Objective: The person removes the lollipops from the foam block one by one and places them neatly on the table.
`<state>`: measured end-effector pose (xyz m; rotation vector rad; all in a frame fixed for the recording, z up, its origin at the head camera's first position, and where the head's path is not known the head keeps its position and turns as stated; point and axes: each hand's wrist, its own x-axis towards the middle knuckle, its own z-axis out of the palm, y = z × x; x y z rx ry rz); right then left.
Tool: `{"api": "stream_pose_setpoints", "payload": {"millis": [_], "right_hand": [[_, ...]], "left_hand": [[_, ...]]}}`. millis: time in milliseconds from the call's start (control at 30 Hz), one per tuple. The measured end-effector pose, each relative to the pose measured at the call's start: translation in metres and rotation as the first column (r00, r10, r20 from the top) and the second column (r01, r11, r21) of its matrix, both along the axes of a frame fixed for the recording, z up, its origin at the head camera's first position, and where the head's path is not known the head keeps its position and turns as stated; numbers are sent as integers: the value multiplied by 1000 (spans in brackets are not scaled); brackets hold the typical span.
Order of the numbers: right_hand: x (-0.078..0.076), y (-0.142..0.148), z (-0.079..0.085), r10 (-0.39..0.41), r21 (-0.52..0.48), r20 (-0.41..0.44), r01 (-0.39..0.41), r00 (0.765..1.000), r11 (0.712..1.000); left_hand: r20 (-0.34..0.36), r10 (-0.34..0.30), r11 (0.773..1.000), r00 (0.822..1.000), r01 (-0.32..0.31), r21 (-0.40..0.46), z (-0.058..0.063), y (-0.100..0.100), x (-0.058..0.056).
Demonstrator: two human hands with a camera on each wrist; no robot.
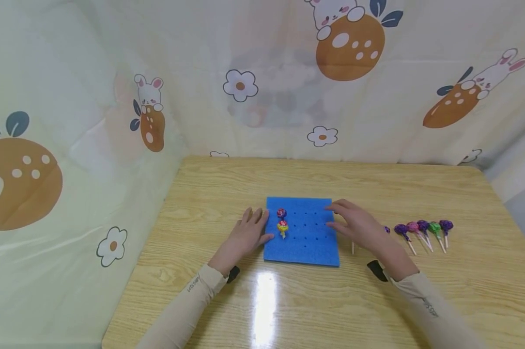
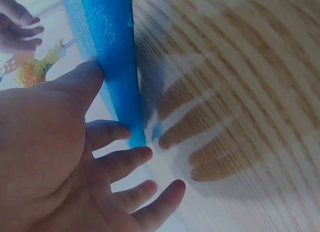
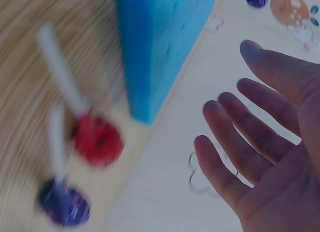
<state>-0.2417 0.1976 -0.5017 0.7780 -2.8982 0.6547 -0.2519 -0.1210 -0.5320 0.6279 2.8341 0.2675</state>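
Note:
A thick blue foam board (image 1: 301, 257) with rows of small holes lies on the table. Two lollipops stand in its left part: a red-and-purple one (image 1: 281, 213) behind a yellow-and-red one (image 1: 282, 226). My left hand (image 1: 245, 237) rests at the board's left edge, thumb and fingertips against its side, fingers loosely spread. Over the right edge hovers my right hand (image 1: 359, 227), with thumb and fingers apart and nothing between them. Below it in the right wrist view, a red lollipop (image 3: 100, 139) and a purple one (image 3: 65, 204) lie on the table, largely hidden by the hand in the head view.
To the right of my right hand lie several more lollipops in a row, among them a purple (image 1: 401, 229), a pink (image 1: 412, 227) and a green one (image 1: 434, 228). A printed cloth curtain (image 1: 275, 111) hangs behind the wooden table (image 1: 210, 189) and along its left side.

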Motion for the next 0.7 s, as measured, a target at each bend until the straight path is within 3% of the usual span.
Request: {"api": "stream_pose_setpoints", "payload": {"millis": [200,433,700], "right_hand": [[-1,-34,-2,61,26,-89,-58,994,998],[-11,-69,2,106,20,-98,-105,990,994],[-23,-87,2,193,26,-188,-192,963,981]], "left_hand": [[-12,-6,1000,1000,6,-2,-2,0,2],[-35,-14,1000,999,14,0,-2,-2,0],[-4,-9,1000,1000,9,19,5,0,1]]}}
